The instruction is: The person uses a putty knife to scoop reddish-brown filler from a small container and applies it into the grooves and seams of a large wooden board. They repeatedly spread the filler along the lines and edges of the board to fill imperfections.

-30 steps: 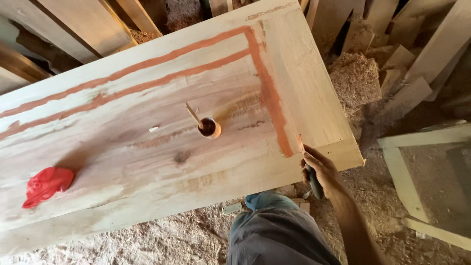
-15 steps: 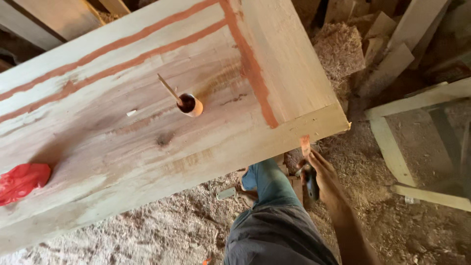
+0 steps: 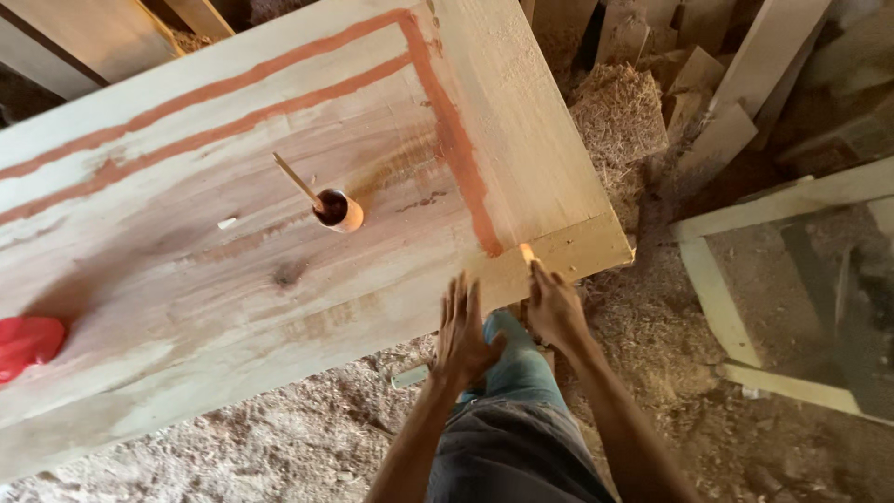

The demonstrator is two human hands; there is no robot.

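Right hand (image 3: 555,307) has come up from below the board (image 3: 279,307), now pinching a small orange stick (image 3: 527,253) at the near edge. Left hand (image 3: 463,331) newly in, open, fingers spread on that edge. Cup (image 3: 337,210) with stirrer sits at 11 o'clock; red rag (image 3: 26,343) far at 9.

Plenty of open room on the big plank (image 3: 233,307): the near half is bare wood, so a hand can slide across it freely. Only obstacles up there are the little cup (image 3: 341,210) with a stick (image 3: 296,179) poking out around the middle, and a red cloth (image 3: 26,343) at the far left. Right of the plank it's cluttered: wood offcuts (image 3: 717,140) and a frame (image 3: 745,307) crowd the sawdust floor (image 3: 279,438).
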